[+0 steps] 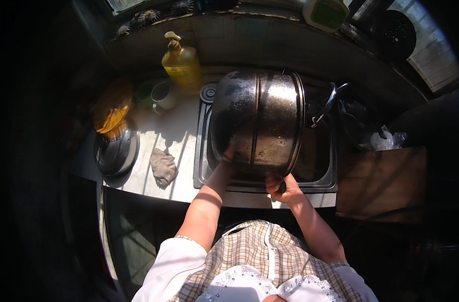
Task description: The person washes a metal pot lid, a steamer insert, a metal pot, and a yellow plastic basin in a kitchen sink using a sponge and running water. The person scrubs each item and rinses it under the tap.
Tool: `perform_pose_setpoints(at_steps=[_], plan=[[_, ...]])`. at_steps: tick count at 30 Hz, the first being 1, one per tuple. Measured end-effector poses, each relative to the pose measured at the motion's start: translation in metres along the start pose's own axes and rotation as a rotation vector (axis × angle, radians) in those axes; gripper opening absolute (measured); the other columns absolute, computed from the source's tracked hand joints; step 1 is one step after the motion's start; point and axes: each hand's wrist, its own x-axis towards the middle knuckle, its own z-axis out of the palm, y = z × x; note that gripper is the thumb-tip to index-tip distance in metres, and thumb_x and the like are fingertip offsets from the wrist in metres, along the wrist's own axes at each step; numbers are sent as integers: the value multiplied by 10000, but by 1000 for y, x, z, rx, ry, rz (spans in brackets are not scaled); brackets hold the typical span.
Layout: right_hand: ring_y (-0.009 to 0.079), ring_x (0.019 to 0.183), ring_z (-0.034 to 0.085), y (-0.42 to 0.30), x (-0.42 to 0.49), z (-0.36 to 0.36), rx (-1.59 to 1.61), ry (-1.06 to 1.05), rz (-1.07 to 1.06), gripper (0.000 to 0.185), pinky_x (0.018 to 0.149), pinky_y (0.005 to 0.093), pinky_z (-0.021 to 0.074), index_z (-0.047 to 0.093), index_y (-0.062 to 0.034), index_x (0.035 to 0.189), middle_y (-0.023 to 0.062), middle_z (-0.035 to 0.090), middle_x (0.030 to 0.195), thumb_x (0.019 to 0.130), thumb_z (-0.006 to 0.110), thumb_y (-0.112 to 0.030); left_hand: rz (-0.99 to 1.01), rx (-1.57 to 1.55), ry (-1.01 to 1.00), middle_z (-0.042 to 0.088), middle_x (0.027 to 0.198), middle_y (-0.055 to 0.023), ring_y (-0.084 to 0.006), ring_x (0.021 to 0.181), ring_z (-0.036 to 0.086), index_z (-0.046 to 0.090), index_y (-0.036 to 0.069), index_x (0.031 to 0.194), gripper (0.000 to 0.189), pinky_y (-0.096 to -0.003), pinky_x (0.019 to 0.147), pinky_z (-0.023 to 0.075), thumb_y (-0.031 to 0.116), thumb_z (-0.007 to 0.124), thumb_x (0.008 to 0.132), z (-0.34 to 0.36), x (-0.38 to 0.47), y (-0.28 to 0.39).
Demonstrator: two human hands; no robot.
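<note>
A large, stained metal pot (240, 120) lies tilted on its side over the sink (332, 177), its rim turned to the right. My right hand (284, 187) is closed around a dark handle near that rim. Against the pot's lower left side is my left hand (228, 155), supporting it; shadow and the pot hide most of its fingers. The curved chrome faucet (330, 102) stands just right of the pot's mouth. The inside of the pot faces away and cannot be seen.
Left on the white counter (144, 185) are a crumpled grey cloth (163, 168), a domed lid (118, 154), an orange strainer-like item (114, 107), a white mug (162, 96) and a yellow pump bottle (182, 68). A round drain stopper (208, 93) sits behind the sink. A brown board (382, 185) stands right.
</note>
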Motion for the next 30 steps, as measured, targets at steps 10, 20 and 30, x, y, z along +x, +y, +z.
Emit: perform_pose_setpoints(at_steps=[10, 20, 30], plan=[[120, 468, 368, -22, -9, -16, -157, -19, -125, 269, 424, 256, 329, 466, -140, 655, -19, 447, 584, 884, 550, -253, 67, 271, -202, 624, 1104, -97, -216, 994, 595, 555, 38, 1209, 314, -352, 853, 493, 211, 481, 957, -7, 31, -11], [76, 458, 320, -38, -10, -5, -61, -116, -57, 305, 410, 216, 273, 432, -151, 625, -54, 371, 565, 909, 485, -247, -167, 699, -103, 651, 1086, -116, -252, 965, 634, 586, 50, 1165, 303, -372, 806, 514, 181, 548, 894, -32, 50, -60], [42, 430, 318, -52, -17, 26, -86, -31, -209, 332, 397, 181, 264, 455, -158, 666, -59, 396, 547, 951, 521, -314, -403, 845, 208, 677, 1067, -134, -289, 937, 673, 618, 61, 1120, 303, -392, 759, 535, 151, 616, 831, -85, 48, -111]])
